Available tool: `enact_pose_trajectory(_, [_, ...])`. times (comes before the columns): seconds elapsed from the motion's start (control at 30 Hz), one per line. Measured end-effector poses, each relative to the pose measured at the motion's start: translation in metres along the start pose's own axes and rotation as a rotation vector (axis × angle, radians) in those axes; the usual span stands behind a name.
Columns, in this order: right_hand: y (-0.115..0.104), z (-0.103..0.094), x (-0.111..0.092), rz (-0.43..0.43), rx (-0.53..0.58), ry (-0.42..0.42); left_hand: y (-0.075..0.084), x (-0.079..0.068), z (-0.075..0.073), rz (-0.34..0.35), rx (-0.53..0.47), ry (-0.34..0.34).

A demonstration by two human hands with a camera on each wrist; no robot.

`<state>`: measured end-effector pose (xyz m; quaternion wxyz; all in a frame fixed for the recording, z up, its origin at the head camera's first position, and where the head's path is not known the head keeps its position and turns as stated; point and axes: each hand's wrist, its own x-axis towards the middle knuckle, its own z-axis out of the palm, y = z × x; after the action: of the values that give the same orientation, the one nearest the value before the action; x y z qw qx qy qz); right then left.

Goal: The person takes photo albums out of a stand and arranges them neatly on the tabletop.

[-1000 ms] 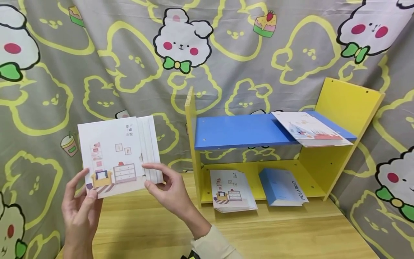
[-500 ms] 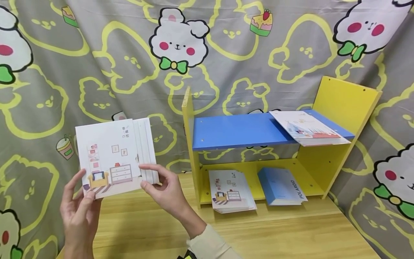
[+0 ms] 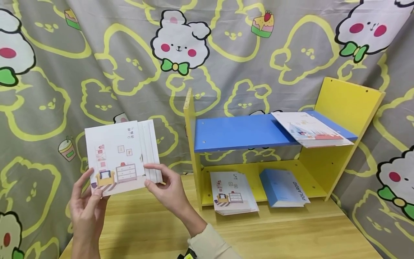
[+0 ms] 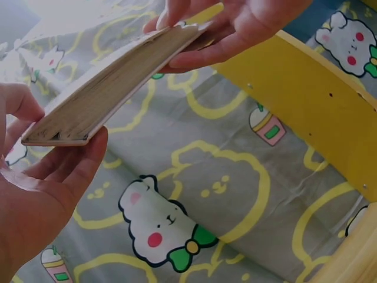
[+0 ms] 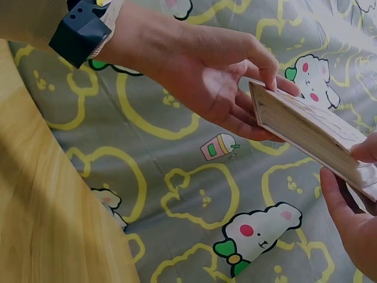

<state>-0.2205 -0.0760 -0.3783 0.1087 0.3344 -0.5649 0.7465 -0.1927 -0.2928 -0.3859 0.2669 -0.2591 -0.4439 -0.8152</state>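
Both hands hold a white book [image 3: 111,158] up above the table, left of the shelf in the head view. Its cover shows a yellow armchair, a chest of drawers and small pictures. My left hand [image 3: 87,208] pinches the lower left corner, thumb on the cover and fingers behind. My right hand [image 3: 169,189] pinches the right side near the bottom, thumb and index finger on the front. Seen in the left wrist view, the book [image 4: 112,88] is thick, its page edges facing that camera and its covers closed. The right wrist view shows its cover [image 5: 312,115] tilted.
A yellow and blue shelf [image 3: 242,131] stands at the right on the wooden table [image 3: 155,230]. On its upper board lies an illustrated book [image 3: 310,129]. Below are a similar white book [image 3: 231,192] and a blue POLAROID book [image 3: 283,187], both jutting past the front edge. Patterned curtain [image 3: 129,54] hangs behind.
My left hand and the left side of the book have moved slightly to the right, and the book looks a little narrower. Both hands keep their grip. The view has shifted slightly.
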Motion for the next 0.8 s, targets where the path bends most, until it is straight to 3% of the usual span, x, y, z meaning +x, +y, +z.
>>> enact_pose_trajectory(0.1, [0.002, -0.001, 0.001, 0.008, -0.006, -0.005, -0.001, 0.001, 0.0, -0.008, 0.03, 0.015])
enact_pose_trajectory(0.33, [0.008, -0.003, 0.0, 0.031, -0.003, -0.007, -0.005, 0.0, -0.004, -0.009, -0.055, -0.035])
enact_pose_trajectory(0.8, [0.017, -0.007, 0.002, 0.068, -0.012, 0.01, -0.01, 0.003, -0.008, -0.031, -0.069, -0.052])
